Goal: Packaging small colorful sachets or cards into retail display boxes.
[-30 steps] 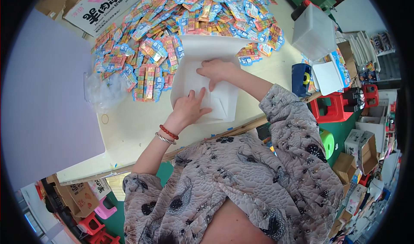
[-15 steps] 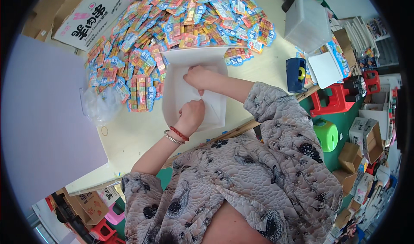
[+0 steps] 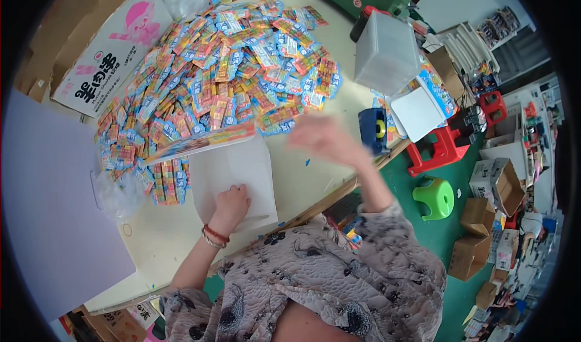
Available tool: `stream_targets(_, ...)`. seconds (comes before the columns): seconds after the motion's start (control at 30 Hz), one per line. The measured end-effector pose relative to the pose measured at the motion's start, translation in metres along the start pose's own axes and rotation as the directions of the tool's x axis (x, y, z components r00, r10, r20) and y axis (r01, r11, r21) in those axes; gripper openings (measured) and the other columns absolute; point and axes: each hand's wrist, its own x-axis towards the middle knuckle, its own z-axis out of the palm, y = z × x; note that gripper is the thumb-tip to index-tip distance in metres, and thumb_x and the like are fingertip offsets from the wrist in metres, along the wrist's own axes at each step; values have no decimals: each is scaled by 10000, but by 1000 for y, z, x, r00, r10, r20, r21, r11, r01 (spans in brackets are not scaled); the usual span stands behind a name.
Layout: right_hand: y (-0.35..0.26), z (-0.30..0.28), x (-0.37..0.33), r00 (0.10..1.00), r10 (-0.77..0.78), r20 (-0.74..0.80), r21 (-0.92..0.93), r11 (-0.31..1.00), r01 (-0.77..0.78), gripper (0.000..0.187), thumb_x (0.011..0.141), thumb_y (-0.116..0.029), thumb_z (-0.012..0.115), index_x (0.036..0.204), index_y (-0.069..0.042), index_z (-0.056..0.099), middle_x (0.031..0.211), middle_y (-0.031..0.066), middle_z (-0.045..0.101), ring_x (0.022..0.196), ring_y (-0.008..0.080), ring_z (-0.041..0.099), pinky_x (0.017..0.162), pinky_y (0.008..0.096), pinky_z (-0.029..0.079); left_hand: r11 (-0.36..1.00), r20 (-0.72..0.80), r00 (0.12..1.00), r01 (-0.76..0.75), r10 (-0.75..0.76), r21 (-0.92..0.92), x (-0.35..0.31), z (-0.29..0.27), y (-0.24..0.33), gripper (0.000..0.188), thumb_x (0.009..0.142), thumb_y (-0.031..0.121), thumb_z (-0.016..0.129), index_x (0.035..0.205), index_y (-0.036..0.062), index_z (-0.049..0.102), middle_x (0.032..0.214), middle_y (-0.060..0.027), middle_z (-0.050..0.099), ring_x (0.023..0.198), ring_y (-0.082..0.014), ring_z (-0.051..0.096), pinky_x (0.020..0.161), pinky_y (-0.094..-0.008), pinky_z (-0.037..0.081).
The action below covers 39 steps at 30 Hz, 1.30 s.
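Left hand (image 3: 232, 206) reaches into a white open box (image 3: 251, 163), fingers curled inward; I cannot tell whether they pinch anything. To its right, the right hand (image 3: 321, 139) hangs in the air, apart from the box, too blurred for me to tell whether it is spread or closed. The box lies on a pale table (image 3: 154, 245), its colourful printed flap (image 3: 212, 139) raised along the far side. Just beyond, I see a large heap of bright packets (image 3: 242, 70). A blue tape dispenser (image 3: 369, 130) stands near the table's right edge, with a translucent bin (image 3: 387, 55) farther back. Off the table, a green stool (image 3: 436, 197) stands on green floor.
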Motion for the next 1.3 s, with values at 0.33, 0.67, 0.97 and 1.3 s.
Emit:
stream_targets(0.33, 162, -261, -62, 807, 527, -265, -356, 725, -590, 175, 734, -117, 751, 839, -55, 625, 768, -17, 567, 744, 98, 496, 688, 245, 406, 990, 135, 988, -57, 74, -126, 5, 6, 4, 869, 851, 377, 613, 1506, 106, 112, 1579, -119, -4, 1451, -337, -1, 1117, -597, 108)
stream_targets(0.67, 162, -283, -53, 724, 685, -73, -245, 692, -679, 78, 787, -102, 703, 814, -63, 642, 786, -29, 581, 766, 68, 525, 725, 247, 413, 982, 89, 995, -20, 38, -189, 3, 21, 7, 986, 808, 459, 643, 1504, 68, 66, 1571, -155, -34, 1441, -365, -77, 1089, -651, 6)
stream_targets(0.97, 168, -289, -48, 696, 718, -26, -253, 669, -699, 67, 798, -99, 697, 800, -41, 663, 781, -20, 612, 752, 67, 526, 718, 250, 413, 980, 24, 999, -34, 39, -197, 5, 31, 4, 1009, 776, 507, 659, 1504, 83, 104, 1568, -157, 27, 1438, -385, -42, 1070, -675, -16)
stream_targets(1.3, 166, -291, -49, 685, 727, -44, -220, 662, -716, 72, 807, -95, 700, 802, -36, 659, 759, -23, 616, 734, 59, 513, 701, 247, 411, 982, 30, 999, -33, 40, -188, 6, 31, 6, 1032, 764, 494, 673, 1502, 66, 93, 1567, -164, 3, 1437, -389, -58, 1068, -679, 3)
